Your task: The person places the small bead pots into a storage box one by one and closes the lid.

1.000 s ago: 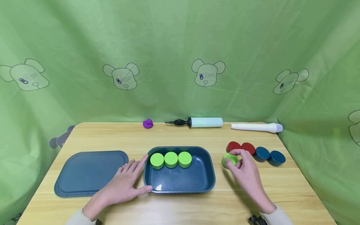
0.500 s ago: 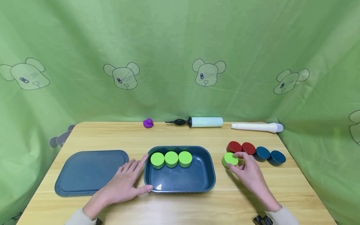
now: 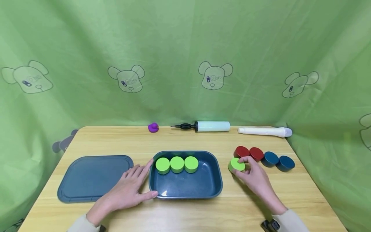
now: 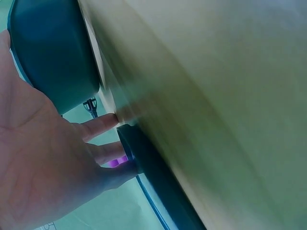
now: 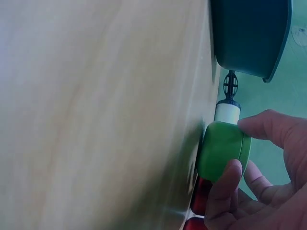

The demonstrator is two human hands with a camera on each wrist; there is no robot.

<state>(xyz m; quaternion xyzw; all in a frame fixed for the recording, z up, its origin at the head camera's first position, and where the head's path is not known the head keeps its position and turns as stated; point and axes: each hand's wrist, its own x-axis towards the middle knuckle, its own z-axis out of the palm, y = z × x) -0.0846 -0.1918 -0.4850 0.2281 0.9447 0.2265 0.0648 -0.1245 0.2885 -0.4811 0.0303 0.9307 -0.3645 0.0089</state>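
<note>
My right hand (image 3: 255,177) pinches a short green cylinder (image 3: 236,164) by its side and top edge, to the right of a dark blue box (image 3: 185,195). In the right wrist view, the thumb and a bent finger press the green cylinder (image 5: 220,151) from opposite sides, close over the wooden table. Three like green cylinders (image 3: 177,164) stand in a row along the back of the box. My left hand (image 3: 130,187) lies spread at the box's left side, thumb at the front corner and index finger along the rim. In the left wrist view its fingers reach over the lid's edge (image 4: 158,177).
Two red cylinders (image 3: 241,151) and two blue cylinders (image 3: 285,163) stand behind and right of the right hand. A flat blue lid (image 3: 92,177) lies at left. Along the back edge are a purple duck (image 3: 153,127), a hand pump (image 3: 213,126) and a white microphone-shaped thing (image 3: 262,130).
My right hand's fingers have shifted from over the green cylinder's top to its right and near side. The cylinder has barely moved. The left hand keeps its place on the box.
</note>
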